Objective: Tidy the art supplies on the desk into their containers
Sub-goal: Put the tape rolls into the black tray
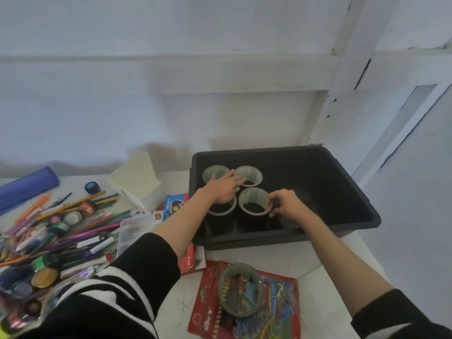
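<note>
**Layout.** A black rectangular plastic tub [318,182] stands on the white surface [281,258], against the wall. Four clear round plastic cups stand upright in a tight cluster in the tub's 9 o'clock half: the far-left cup [213,172], the far-right cup [252,172], the near-left cup [226,211] and the near-right cup [252,195].

**Hands.** The left hand [225,187] lies released over the cluster with its fingers extended. Its palm covers the near-left cup and its fingertips reach the rim of the far-right cup. The right hand [285,204] grasps the near-right cup, its fingers curled on the rim at the cup's 3 o'clock side.

**Remaining supplies.** A fifth clear cup [241,289] stands at 6 o'clock of the tub, on a red printed sheet [276,311]. At 9 o'clock of the tub lies a loose heap of coloured pens, pencils and tape rolls [61,228], with a clear plastic case [133,231] at its edge. A blue rolled sheet [27,187] and a white paper stack [137,182] lie beyond the heap, near the wall.
</note>
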The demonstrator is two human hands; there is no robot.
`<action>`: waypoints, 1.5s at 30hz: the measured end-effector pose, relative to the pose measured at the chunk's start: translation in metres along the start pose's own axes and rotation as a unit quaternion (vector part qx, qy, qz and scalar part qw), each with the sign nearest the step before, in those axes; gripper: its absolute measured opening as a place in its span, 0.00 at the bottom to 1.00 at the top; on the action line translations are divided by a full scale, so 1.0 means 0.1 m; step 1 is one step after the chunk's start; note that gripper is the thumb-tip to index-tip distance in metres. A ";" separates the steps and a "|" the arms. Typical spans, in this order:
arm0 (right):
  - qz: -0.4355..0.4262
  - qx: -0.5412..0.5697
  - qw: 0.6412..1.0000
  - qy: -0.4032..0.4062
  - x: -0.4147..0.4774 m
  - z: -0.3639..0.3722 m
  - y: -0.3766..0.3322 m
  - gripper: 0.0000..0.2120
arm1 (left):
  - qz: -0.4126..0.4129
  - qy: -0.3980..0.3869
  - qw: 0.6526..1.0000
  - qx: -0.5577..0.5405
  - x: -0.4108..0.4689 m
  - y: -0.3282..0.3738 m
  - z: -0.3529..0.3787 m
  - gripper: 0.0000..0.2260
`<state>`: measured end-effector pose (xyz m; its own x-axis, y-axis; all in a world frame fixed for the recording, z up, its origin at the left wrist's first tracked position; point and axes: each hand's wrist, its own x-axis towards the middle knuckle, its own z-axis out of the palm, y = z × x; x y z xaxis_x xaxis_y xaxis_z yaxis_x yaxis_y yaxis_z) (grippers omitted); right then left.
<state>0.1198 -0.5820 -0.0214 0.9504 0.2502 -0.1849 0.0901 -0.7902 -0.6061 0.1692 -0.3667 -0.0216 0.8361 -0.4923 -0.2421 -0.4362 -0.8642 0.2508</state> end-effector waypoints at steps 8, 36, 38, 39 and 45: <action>0.013 -0.078 0.996 0.034 -0.01 0.06 0.00 0.12 | -0.004 0.017 1.000 -0.001 -0.29 -0.03 0.05 0.23; -0.012 -0.053 0.938 0.341 -1.74 1.39 -1.08 0.09 | -0.125 0.391 0.888 -0.208 -3.42 -0.41 0.94 0.17; 0.065 -0.087 0.947 0.303 -1.89 1.62 -1.12 0.17 | -0.151 0.383 0.895 -0.171 -3.74 -0.54 1.13 0.18; 0.092 -0.094 0.947 0.292 -1.95 1.74 -1.13 0.21 | -0.171 0.369 0.900 -0.158 -3.89 -0.56 1.21 0.20; 0.104 -0.029 0.956 0.272 -2.06 2.12 -1.07 0.21 | -0.283 0.222 0.930 -0.078 -4.30 -0.69 1.50 0.26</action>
<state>-0.1485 -0.4308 -0.0824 0.9624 -0.2309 0.1429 -0.1160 -0.8254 -0.5524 -0.2104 -0.1104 -0.0756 0.9870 0.1589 0.0256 0.1407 -0.9292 0.3418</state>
